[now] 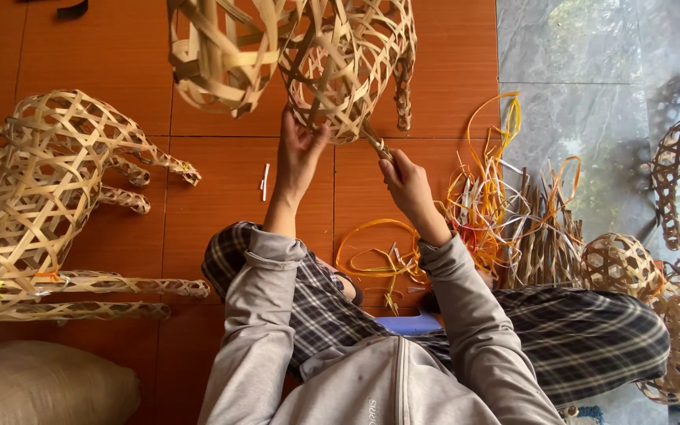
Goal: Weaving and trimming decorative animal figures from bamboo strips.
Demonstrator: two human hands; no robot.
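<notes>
Bamboo woven frame point(340, 63) | left hand point(299, 153) open, steadying it | right hand point(407, 185) gripping strip point(378, 145)

We see an open-weave bamboo figure point(332, 59), pale tan, held up above the reddish floor tiles. Its rounded body shows hexagonal gaps between flat strips, a thin woven leg hangs down on its right side, and loose strip ends point(378, 145) jut from its lower edge.

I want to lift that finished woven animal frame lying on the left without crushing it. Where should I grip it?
Probably the rounded body, both hands from above: it lies on its side on the floor, and the thin legs stick out right and look likely to bend.
</notes>
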